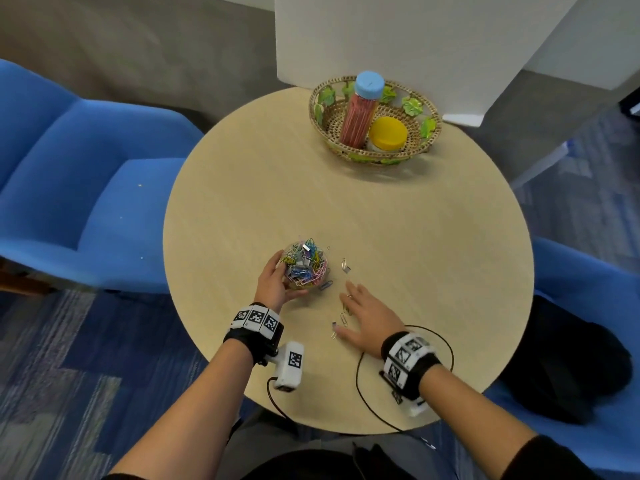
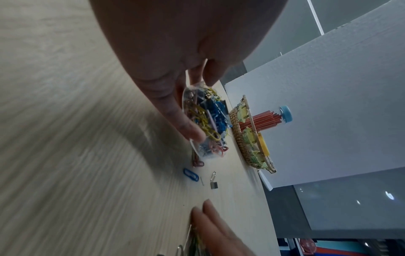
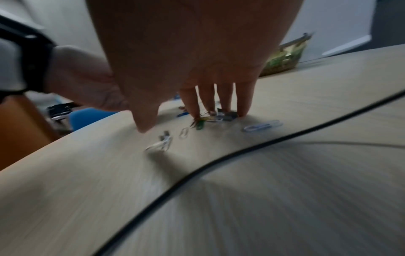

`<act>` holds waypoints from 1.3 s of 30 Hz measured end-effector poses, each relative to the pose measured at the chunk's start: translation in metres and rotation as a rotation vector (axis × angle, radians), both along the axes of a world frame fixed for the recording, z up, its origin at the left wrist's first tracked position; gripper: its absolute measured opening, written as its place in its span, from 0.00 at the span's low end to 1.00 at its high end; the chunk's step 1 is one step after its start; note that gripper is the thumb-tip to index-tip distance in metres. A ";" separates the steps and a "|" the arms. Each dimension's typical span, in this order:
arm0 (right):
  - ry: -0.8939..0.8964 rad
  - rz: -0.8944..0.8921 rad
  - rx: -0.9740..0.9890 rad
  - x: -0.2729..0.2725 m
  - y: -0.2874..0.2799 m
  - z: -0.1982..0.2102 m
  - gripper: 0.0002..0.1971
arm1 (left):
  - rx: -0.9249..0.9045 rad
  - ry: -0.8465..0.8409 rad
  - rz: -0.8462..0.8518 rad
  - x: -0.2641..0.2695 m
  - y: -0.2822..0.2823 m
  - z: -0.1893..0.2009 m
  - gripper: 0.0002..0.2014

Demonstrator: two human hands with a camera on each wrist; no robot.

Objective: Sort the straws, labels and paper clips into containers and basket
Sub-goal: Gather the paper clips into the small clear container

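Your left hand (image 1: pixel 275 284) curled round the clear tub (image 1: pixel 306 268) of paper clips on the table (image 1: pixel 415 237), loose clips (image 1: pixel 343 318) under your flat, spread right hand (image 1: pixel 367 322), basket (image 1: pixel 375 119) with jars far right

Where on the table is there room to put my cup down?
The wide bare middle of the table, between the basket and the hands, is free. So is the right side past the right hand. It is crowded near the front, with the clip jar in the left hand and loose clips beside it.
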State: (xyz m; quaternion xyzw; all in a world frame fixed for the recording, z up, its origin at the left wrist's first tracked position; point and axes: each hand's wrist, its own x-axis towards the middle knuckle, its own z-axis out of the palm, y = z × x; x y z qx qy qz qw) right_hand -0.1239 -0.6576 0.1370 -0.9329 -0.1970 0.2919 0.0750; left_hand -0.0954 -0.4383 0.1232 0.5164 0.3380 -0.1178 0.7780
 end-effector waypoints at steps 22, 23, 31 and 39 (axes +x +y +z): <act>0.011 -0.904 0.505 0.024 0.013 -0.005 0.05 | 0.034 -0.008 -0.067 -0.007 -0.009 -0.008 0.19; 0.096 -1.057 0.617 0.025 0.015 -0.003 0.06 | 0.036 -0.011 -0.076 -0.008 -0.010 -0.009 0.19; 0.114 -0.880 0.849 0.056 0.037 0.036 0.12 | 0.029 -0.017 -0.116 -0.008 -0.021 -0.009 0.19; 0.106 -0.668 0.066 0.035 -0.018 0.033 0.13 | 0.017 -0.009 -0.101 -0.002 -0.016 -0.016 0.19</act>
